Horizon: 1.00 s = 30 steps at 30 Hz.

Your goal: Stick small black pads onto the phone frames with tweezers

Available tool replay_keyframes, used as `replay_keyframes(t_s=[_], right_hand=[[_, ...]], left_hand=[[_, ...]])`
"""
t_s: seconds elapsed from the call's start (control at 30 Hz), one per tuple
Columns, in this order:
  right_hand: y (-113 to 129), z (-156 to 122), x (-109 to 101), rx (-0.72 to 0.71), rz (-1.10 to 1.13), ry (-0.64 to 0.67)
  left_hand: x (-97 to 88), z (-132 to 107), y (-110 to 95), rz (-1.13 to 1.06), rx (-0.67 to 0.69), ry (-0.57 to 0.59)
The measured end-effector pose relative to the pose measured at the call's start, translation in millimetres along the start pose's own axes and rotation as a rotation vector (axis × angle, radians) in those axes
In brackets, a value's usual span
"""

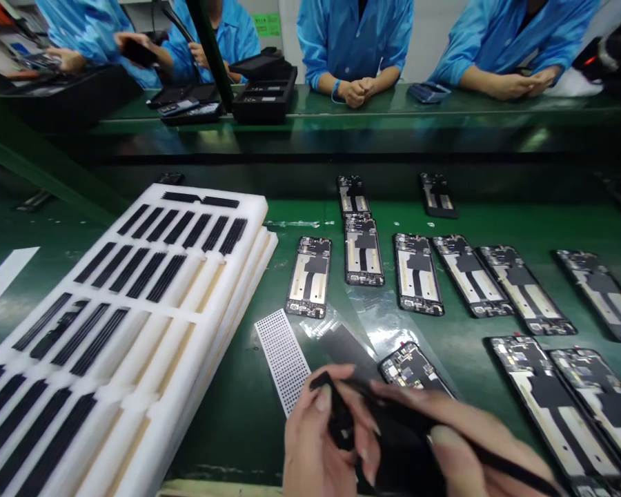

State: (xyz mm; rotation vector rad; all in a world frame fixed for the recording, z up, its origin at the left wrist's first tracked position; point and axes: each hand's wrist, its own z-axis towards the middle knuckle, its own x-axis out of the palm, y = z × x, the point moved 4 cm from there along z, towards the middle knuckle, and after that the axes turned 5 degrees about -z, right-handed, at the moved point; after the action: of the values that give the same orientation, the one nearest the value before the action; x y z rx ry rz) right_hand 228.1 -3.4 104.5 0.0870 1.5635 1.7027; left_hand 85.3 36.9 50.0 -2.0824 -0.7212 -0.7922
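Observation:
My left hand is closed, its thumb and fingertips pinching a small black part with a glossy round spot. Beside it, my right hand has its fingers wrapped round a dark flat phone body, whose near end runs out of view. The two held pieces are close together, and I cannot tell whether they touch. Just beyond my hands, an opened phone lies partly hidden on clear film. A white sheet with rows of small black dots rests on the bench to the left of it.
On the left, stacked white foam trays hold rows of thin black parts. Several opened phones lie across the green bench ahead and right. People in blue coats are behind a raised ledge with black boxes.

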Motion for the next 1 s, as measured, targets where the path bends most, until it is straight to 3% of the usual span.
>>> replay_keyframes(t_s=[0.1, 0.17, 0.23, 0.33, 0.4, 0.47, 0.53, 0.63, 0.8, 0.87, 1.0], right_hand=[[-25, 40, -9, 0.071, -0.026, -0.051], [-49, 67, -1, 0.177, 0.074, 0.029], [-73, 84, 13, 0.275, 0.173, 0.084], [-94, 90, 27, 0.349, 0.218, 0.088], [-99, 86, 31, 0.355, 0.209, 0.085], [-99, 82, 31, 0.352, 0.200, 0.088], [-97, 80, 30, 0.351, 0.189, 0.093], [-96, 81, 28, 0.350, 0.192, 0.091], [-95, 80, 29, 0.343, 0.227, 0.099], [-96, 79, 30, 0.333, 0.234, 0.099], [-103, 80, 32, 0.305, 0.229, 0.096]], left_hand=[[-6.1, 2, -19, 0.143, 0.295, -0.130], [-4.7, 4, -32, 0.497, 0.486, -0.109], [4.5, 8, -37, 1.057, 0.665, 0.041], [15.7, 15, -24, 1.848, 0.846, 0.320], [15.2, 21, -14, 2.148, 0.847, 0.394], [11.7, 26, -7, 2.252, 0.807, 0.406], [8.2, 27, -4, 2.189, 0.800, 0.445], [4.7, 27, -4, 1.886, 0.732, 0.452], [-1.5, 26, -7, 1.378, 0.345, 0.104], [-3.3, 26, -5, 1.212, 0.180, 0.078], [-4.2, 29, -5, 0.792, -0.111, 0.150]])
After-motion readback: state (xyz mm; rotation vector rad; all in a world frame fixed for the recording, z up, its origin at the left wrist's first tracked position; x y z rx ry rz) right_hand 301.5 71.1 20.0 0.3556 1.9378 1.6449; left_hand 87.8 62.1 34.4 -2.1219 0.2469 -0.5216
